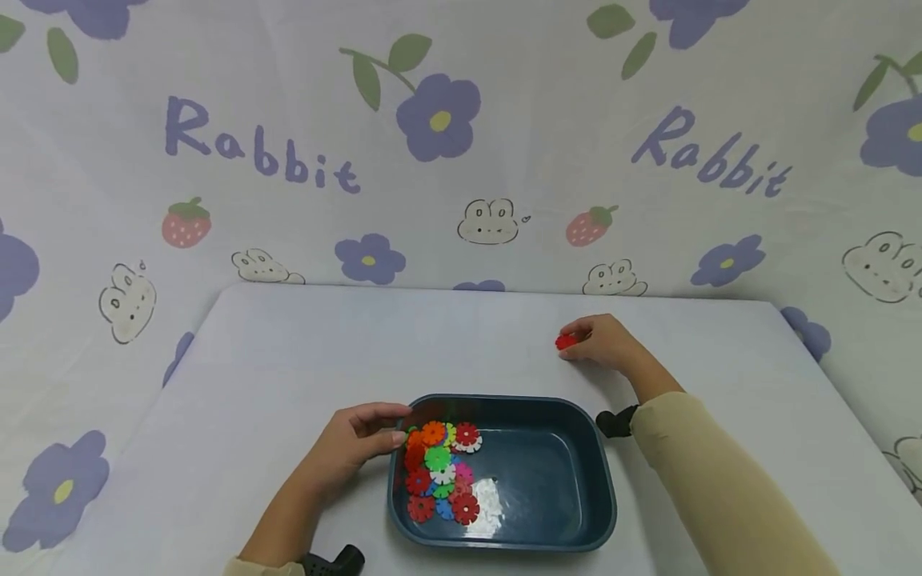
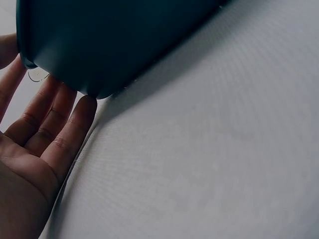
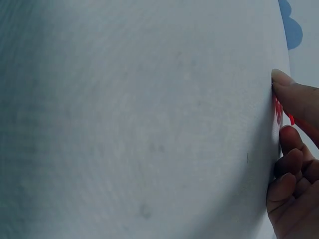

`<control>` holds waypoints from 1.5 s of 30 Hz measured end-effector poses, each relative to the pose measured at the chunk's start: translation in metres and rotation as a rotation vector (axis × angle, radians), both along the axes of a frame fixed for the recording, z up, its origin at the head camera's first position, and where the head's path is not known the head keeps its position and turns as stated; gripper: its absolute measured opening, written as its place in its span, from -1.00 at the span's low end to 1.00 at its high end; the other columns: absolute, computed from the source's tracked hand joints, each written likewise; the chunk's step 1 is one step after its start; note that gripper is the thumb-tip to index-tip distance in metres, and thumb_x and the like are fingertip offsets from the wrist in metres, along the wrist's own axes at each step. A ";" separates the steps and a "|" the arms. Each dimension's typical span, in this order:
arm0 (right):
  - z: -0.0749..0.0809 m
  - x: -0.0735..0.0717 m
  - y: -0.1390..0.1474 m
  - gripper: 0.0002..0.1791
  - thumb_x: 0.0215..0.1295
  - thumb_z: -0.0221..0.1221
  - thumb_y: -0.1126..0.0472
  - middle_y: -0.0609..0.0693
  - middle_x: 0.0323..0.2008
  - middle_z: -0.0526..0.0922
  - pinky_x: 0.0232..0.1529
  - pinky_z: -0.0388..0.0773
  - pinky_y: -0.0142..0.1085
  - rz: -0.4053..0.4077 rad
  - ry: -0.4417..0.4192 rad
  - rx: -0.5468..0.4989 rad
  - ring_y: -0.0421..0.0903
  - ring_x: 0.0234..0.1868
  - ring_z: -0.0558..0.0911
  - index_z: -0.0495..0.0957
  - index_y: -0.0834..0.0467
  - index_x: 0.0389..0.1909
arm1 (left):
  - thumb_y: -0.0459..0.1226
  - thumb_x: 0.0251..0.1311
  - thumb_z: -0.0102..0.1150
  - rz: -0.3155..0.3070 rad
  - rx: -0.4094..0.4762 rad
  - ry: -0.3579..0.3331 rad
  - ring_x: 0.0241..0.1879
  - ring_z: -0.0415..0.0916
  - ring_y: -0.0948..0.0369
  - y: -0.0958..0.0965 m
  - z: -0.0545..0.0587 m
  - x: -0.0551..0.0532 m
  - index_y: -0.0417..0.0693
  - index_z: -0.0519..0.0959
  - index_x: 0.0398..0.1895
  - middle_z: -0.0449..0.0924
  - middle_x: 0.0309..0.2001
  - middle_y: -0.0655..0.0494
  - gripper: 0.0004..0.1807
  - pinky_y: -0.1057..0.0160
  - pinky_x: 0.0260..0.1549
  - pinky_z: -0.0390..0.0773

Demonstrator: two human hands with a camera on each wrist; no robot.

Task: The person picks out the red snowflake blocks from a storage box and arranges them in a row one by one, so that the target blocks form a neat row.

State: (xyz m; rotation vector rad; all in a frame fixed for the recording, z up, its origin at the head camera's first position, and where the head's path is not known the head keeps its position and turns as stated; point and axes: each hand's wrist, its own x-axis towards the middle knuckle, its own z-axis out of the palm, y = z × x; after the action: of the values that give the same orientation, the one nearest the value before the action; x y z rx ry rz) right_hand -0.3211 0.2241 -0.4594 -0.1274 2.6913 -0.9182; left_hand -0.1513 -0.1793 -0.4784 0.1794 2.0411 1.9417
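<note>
A dark blue-green plastic tub (image 1: 533,546) holds a cluster of notched, flower-shaped plastic discs (image 1: 437,458) in red, orange, green, white, blue and pink on its left side. My left hand (image 1: 360,436) holds the tub's far left corner, its thumb at the rim; in the left wrist view, several fingers (image 2: 83,117) touch the outer wall. Beyond the tub on the right, my right hand (image 1: 603,342) pinches a red flower-shaped disc (image 1: 566,342) close to the tabletop. In the right wrist view the red disc (image 3: 277,109) is largely hidden behind the fingers.
A white cloth covers the table (image 1: 346,336). Behind it hangs a printed curtain (image 1: 533,144) with flowers, strawberries and rabbits. A black wrist device (image 1: 615,422) shows at the right cuff, and another black device (image 1: 338,562) at the left.
</note>
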 end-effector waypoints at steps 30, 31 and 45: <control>0.098 0.065 -0.106 -0.58 0.16 0.40 0.08 -0.06 -0.24 0.69 -0.25 0.61 -0.22 0.436 0.151 -0.320 -0.06 -0.24 0.61 0.65 0.07 0.06 | -0.25 0.18 0.34 -0.005 0.000 0.012 -0.04 0.61 0.21 -0.001 -0.003 -0.001 -0.23 0.55 0.18 0.59 0.12 -0.23 -0.51 0.32 -0.09 0.63; 0.095 0.070 -0.113 -0.59 0.17 0.39 0.10 -0.06 -0.26 0.69 -0.24 0.62 -0.23 0.476 0.131 -0.338 -0.07 -0.25 0.62 0.65 0.07 0.05 | -0.25 0.18 0.34 -0.006 0.003 0.013 -0.03 0.61 0.21 0.000 -0.003 -0.002 -0.23 0.55 0.18 0.59 0.12 -0.23 -0.51 0.32 -0.08 0.63; 0.052 0.110 -0.177 -0.60 0.16 0.40 0.17 -0.12 -0.54 0.62 -0.51 0.59 -0.35 0.742 -0.156 -0.166 -0.18 -0.61 0.54 0.65 0.17 0.02 | -0.26 0.20 0.32 -0.014 0.017 0.023 0.02 0.61 0.21 0.000 -0.004 -0.001 -0.21 0.54 0.19 0.61 0.11 -0.17 -0.52 0.30 -0.07 0.62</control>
State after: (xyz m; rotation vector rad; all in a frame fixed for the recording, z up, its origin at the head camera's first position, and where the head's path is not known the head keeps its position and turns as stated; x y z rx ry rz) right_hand -0.2112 0.0468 -0.4078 -0.9655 2.1368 -0.8443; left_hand -0.1523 -0.1789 -0.4820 0.2200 2.0331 1.9574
